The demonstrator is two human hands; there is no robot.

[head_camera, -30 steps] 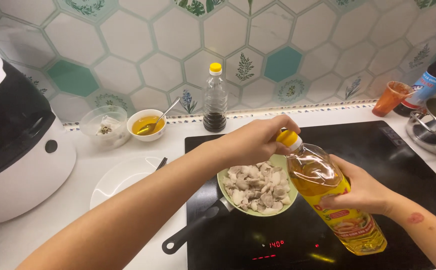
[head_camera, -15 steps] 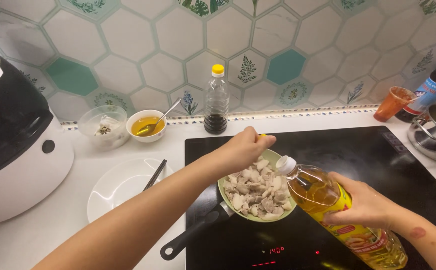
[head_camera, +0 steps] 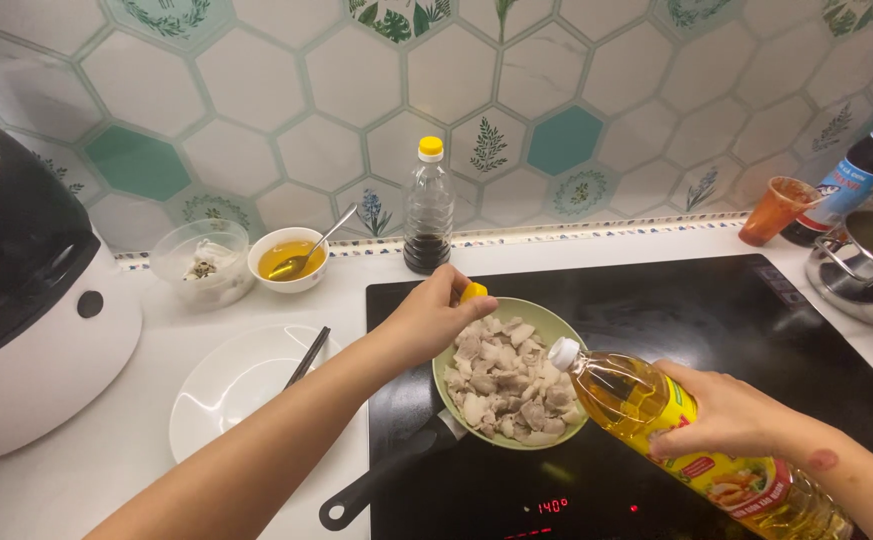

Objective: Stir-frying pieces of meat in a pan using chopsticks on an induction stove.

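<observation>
Right hand (head_camera: 731,415) clamped round large clear plastic bottle of yellow oil (head_camera: 676,430), tilted, open neck over rim of green frying pan (head_camera: 556,325). Pan on black glass hob (head_camera: 716,320), filled with pale chopped meat pieces (head_camera: 506,380). Left hand (head_camera: 431,315) pinched shut on small yellow bottle cap (head_camera: 473,292), just above pan's far-left edge. White plate with black chopsticks (head_camera: 236,385) on counter, left of the hob.

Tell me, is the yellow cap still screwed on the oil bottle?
No, the oil bottle has a bare white neck tilted over the pan, and the left hand holds the yellow cap.
</observation>
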